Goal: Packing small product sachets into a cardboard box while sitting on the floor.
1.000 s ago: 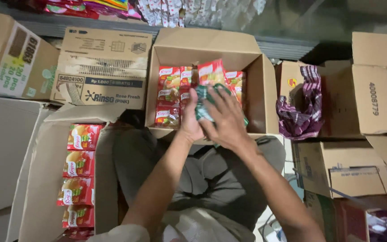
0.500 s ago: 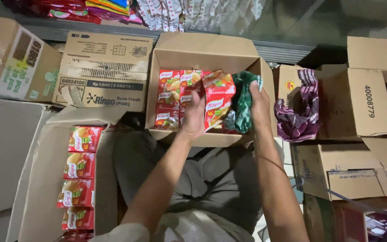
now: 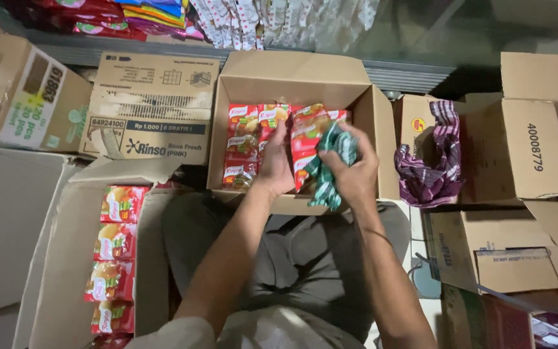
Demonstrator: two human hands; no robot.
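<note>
1. Our right hand had its fingers curled shut round a bunched green checked cloth. The grip covered only the middle, and a tail of cloth hung loose at 6 o'clock, over the near wall of the open carton.
2. Our left hand lay mostly flat with fingers part open, pressing on a red sachet pack. It clamped nothing. We couldn't tell whether the thumb hooked under the pack.
3. The pack sat inside the carton, at 3 o'clock of the other red sachets, and touched the cloth.
4. Risk: with only flat pressure on the pack, a wipe could slide or tip it. Glossy film and no real grip would be the cause.
5. Risk: the loose tail could snag a neighbouring sachet or the carton flap and drag it.
6. Risk: the carton rested on our lap, not on a firm base. Pressing on the near edge could tilt it towards us.
7. Further out, a row of red packs lay in a flat box at 8 o'clock. A purple checked cloth draped over a box at 3 o'clock. Both were well apart from our hands, so low risk.
8. An elbow swing to 8 o'clock could still knock that row.
</note>
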